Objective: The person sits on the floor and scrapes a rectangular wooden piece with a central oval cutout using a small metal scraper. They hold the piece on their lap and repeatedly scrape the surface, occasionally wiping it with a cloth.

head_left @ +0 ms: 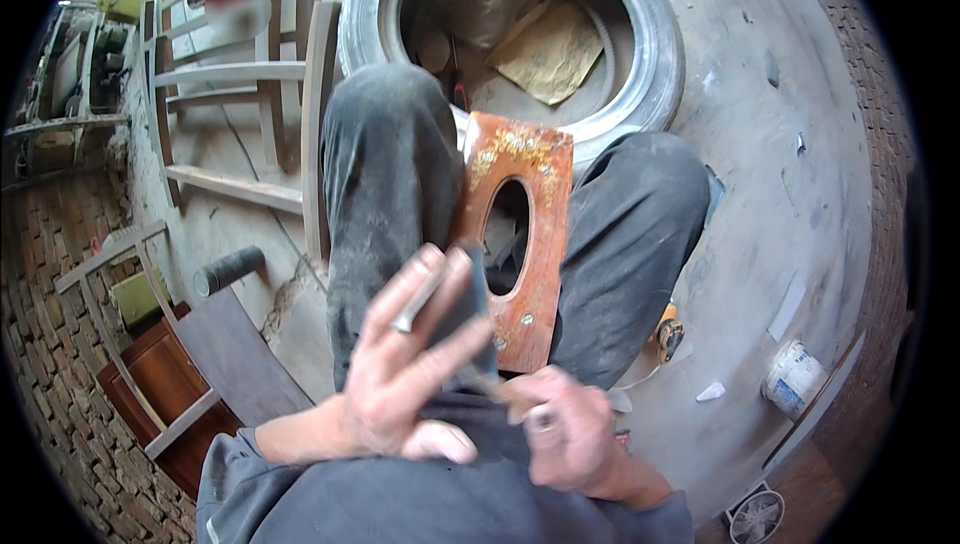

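A reddish-brown wooden panel (538,329) with an oval hole and gold ornament at its far end stands tilted between my knees. My left hand (400,364) is left of its near end, smeared by motion, fingers spread. Between two of those fingers sits a thin pale stick (420,302), its kind unclear. A dark bluish flat piece (477,279) shows behind the fingertips, against the panel's edge. Just below the panel, my right hand (572,434) is closed round a thin tool with a light brown handle (508,396); its working end is blurred near my left hand.
Ahead lies a large grey ring-shaped tub (660,39) holding crumpled yellowish paper (550,49). Wooden chair frames (235,72) stand at the left, near a dark cylinder (230,271). A white bucket (795,381) and a yellow-and-black tool (669,334) are at the right.
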{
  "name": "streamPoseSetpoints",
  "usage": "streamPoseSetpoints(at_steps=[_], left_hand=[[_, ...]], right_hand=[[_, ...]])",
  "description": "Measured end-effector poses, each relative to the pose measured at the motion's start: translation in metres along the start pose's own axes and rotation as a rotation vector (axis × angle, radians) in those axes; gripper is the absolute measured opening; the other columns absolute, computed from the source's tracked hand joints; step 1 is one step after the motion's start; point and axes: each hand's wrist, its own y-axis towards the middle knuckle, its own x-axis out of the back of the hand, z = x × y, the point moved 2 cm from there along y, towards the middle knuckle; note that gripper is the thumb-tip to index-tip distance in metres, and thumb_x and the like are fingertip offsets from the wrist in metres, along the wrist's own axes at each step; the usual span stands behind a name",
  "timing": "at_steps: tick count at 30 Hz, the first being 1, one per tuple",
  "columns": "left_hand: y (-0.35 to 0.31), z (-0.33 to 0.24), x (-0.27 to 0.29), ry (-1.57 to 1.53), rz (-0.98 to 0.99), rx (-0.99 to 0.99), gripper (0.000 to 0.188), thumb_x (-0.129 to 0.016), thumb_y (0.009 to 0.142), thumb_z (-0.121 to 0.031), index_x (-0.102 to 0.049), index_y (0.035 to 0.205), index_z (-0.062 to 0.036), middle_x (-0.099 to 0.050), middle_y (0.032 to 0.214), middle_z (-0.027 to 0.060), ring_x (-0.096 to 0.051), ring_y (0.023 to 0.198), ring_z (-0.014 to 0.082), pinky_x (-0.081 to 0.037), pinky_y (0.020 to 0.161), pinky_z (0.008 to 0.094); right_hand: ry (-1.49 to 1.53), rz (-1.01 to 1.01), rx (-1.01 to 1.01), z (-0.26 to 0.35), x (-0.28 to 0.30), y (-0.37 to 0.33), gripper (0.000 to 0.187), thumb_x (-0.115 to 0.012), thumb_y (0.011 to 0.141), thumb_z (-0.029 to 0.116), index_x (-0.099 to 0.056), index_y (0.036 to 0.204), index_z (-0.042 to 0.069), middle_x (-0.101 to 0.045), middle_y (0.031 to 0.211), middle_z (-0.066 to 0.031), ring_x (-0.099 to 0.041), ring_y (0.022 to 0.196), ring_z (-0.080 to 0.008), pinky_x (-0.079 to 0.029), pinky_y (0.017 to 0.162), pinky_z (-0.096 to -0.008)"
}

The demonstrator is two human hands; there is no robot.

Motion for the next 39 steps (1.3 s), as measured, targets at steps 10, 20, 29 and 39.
streamPoseSetpoints(at_steps=[10,20,29,39], left_hand=[[0.007,-0.002,-0.027,-0.564,-0.075,0.286,0.06,-0.029,0.119,-0.034,-0.074,0.133,0.0031,-0.05,0.163,0.0281,-0.037,0.157,0.0426,-0.027,0.129,0.0532],[0.023,0.013,-0.014,-0.763,-0.366,0.33,0.063,-0.024,0.121,-0.034,-0.07,0.137,0.007,-0.054,0.159,0.0282,-0.044,0.155,0.0392,-0.027,0.129,0.0495],[0.037,-0.004,-0.026,-0.435,-0.162,0.186,0.056,-0.054,0.096,0.017,-0.056,0.151,0.0061,-0.057,0.158,0.0252,-0.05,0.152,0.0383,-0.036,0.125,0.045],[0.045,0.011,-0.05,-0.113,-0.152,0.021,0.054,-0.05,0.112,-0.014,-0.042,0.159,0.0122,-0.035,0.171,0.029,-0.038,0.158,0.0408,-0.03,0.13,0.0503]], right_hand=[[0.053,0.082,-0.011,-0.005,-0.017,0.02,0.009,-0.074,0.099,0.006,-0.067,0.102,0.0,-0.071,0.084,-0.0143,-0.075,0.075,-0.0343,-0.058,0.063,-0.0423],[0.109,0.051,-0.109,-0.013,0.008,0.009,0.01,-0.07,0.105,0.008,-0.072,0.102,-0.001,-0.074,0.084,-0.0085,-0.072,0.07,-0.0154,-0.056,0.064,-0.0307],[0.014,-0.382,0.044,-0.03,0.034,0.011,0.022,-0.076,0.103,0.013,-0.064,0.115,-0.001,-0.067,0.086,-0.0044,-0.063,0.073,-0.0086,-0.052,0.063,-0.0285],[0.145,-0.59,0.097,-0.046,0.067,-0.018,0.013,-0.079,0.099,0.006,-0.067,0.104,0.003,-0.06,0.08,0.0025,-0.053,0.069,-0.0053,-0.045,0.061,-0.0264]])
